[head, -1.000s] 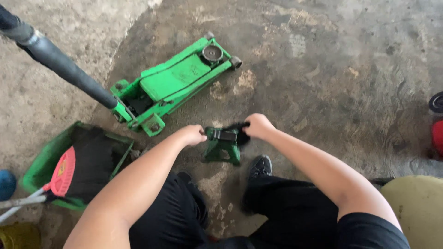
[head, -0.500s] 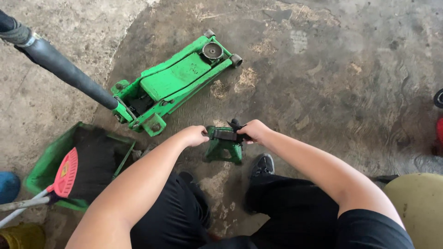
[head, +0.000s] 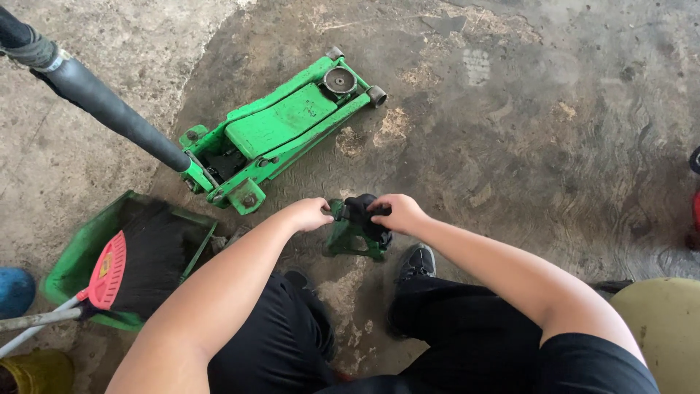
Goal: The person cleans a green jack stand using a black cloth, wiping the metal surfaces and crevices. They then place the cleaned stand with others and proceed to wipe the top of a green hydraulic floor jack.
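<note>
Right now both sets of fingers are curled in at the centre of the frame. The left hand [head: 310, 214] is closed in a loose fist against the left side of a small green jack stand [head: 354, 237], gripping its upper edge. The right hand [head: 397, 212] has its fingers bent down over a black cloth [head: 364, 215] bunched on top of the stand, pressing it there; how tightly it pinches the cloth cannot be told from this angle.

The jack stand sits upright on the stained concrete floor [head: 525, 124], just in front of the person's black shoes [head: 417, 263] and between the two bare forearms that run down toward the lower edge of the frame. The person crouches in black trousers.

Further out, above and left of the hands, a green floor jack [head: 281, 128] lies diagonally, well apart from the stand, its round saddle toward the top centre. Its long black handle [head: 109, 109] runs off to the upper left corner. At the lower left a green dustpan [head: 80, 255] holds a broom with a pink head [head: 109, 271] and dark bristles. A pale yellow-green round seat [head: 667, 328] shows at the lower right.
</note>
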